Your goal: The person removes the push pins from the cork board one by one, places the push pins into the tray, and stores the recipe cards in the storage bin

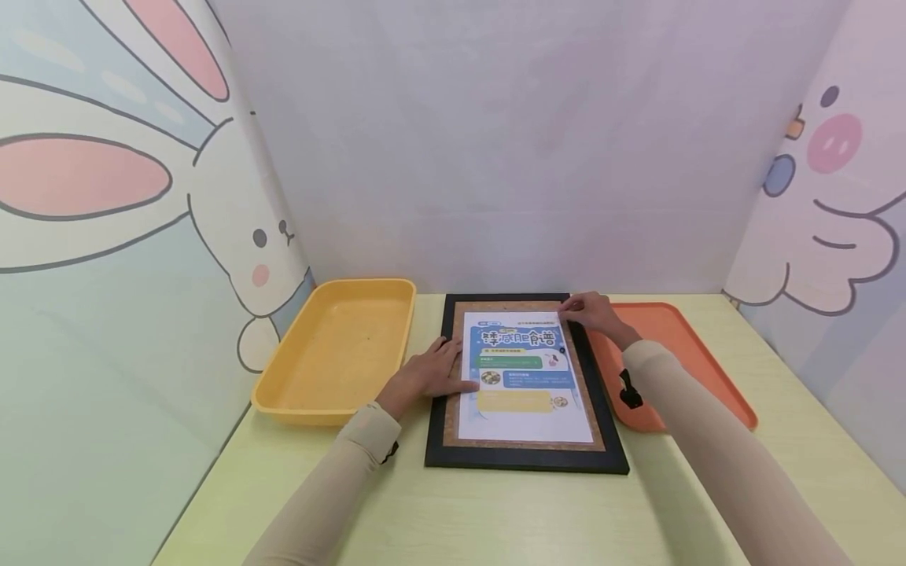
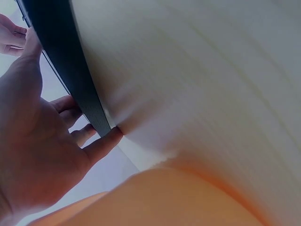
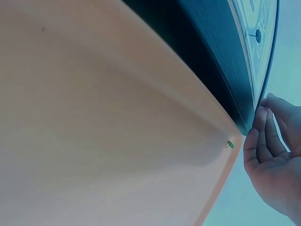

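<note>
A printed poster [image 1: 524, 428] with blue, green and yellow blocks lies on a cork board [image 1: 453, 428] in a black frame [image 1: 527, 457]. My left hand [image 1: 428, 371] rests across the frame's left side, thumb on the poster's edge; in the left wrist view its little finger reaches the frame's outer edge. At the top right corner, the bent fingers and thumb of my right hand [image 1: 593, 310] come together over the poster's corner. I cannot tell what lies between those fingertips. A dark push pin [image 3: 258, 36] stands in the poster near its right edge, below that hand.
Left of the board is a yellow tray [image 1: 340, 346]. An orange tray [image 1: 672, 338] is on the right, partly under the right forearm, with a green push pin [image 3: 230, 144] in its corner. Walls with cartoon animals enclose the pale table [image 1: 510, 519].
</note>
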`<state>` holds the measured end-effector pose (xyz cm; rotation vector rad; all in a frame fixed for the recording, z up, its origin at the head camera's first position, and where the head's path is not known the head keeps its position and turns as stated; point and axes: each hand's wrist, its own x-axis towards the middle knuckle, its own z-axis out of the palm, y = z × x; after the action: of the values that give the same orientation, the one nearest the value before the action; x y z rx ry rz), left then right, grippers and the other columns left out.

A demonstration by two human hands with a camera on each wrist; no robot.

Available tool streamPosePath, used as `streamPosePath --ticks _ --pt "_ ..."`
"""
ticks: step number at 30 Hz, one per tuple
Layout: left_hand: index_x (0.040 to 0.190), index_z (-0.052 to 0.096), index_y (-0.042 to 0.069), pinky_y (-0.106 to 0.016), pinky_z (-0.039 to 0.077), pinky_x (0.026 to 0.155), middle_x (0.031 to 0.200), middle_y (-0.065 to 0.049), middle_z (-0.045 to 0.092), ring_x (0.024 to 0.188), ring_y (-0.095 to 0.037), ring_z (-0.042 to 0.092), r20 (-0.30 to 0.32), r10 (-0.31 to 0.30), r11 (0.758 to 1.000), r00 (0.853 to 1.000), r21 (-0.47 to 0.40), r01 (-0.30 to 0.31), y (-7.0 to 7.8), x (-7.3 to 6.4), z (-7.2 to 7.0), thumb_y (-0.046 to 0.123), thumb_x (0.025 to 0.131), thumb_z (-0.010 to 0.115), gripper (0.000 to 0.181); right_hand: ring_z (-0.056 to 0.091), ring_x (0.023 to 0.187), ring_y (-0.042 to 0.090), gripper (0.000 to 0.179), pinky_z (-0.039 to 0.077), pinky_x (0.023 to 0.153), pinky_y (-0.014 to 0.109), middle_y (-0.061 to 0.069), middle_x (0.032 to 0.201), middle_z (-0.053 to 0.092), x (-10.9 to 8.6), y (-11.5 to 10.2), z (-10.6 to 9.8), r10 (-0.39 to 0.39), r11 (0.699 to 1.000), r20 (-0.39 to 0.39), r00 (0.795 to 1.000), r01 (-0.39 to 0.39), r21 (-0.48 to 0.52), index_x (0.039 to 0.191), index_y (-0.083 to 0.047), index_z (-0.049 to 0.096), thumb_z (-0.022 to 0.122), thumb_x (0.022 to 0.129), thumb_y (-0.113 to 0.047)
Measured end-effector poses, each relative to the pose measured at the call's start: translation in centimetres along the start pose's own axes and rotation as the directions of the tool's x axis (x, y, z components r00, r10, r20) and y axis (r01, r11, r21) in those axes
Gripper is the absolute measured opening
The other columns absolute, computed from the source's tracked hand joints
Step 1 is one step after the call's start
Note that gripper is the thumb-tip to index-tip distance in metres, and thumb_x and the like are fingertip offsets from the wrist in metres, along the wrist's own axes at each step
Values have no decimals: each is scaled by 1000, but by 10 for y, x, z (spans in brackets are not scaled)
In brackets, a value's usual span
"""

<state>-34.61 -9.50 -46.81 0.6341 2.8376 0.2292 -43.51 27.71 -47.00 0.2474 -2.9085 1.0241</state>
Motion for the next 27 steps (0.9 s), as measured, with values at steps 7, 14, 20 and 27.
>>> streamPosePath --ticks 7,14,20,27 --pt "167 23 16 -61 35 117 173 -3 21 159 -31 15 -9 -2 1000 1000 6 2 -1 1 2 80 87 58 108 63 110 40 25 55 96 53 24 121 69 -1 0 -5 7 1000 0 1000 -7 2 116 1 74 72 100 -17" --pt "167 24 15 -60 36 117 173 -3 22 159 -31 15 -24 5 1000 1000 7 -5 -1 0 3 80 87 58 107 64 110 42 24 56 93 53 26 122 69 -5 2 -11 10 999 -14 1000 -11 -31 116 2 73 69 101 -16" --pt "166 25 15 -61 35 117 173 -3 23 159 -31 16 -22 4 1000 1000 5 -4 0 0 3 79 87 59 107 66 106 40 24 58 91 50 26 122 69 -5 6 -16 28 999 -3 1000 -28 -23 116 2 73 67 102 -16" --pt "166 24 15 -60 35 117 173 -2 22 159 -31 16 -16 6 1000 1000 25 -5 1 0 2 80 88 57 107 69 100 38 23 59 89 48 26 117 71 -8 12 -21 28 1000 -2 1000 -28 -12 116 4 72 68 101 -14"
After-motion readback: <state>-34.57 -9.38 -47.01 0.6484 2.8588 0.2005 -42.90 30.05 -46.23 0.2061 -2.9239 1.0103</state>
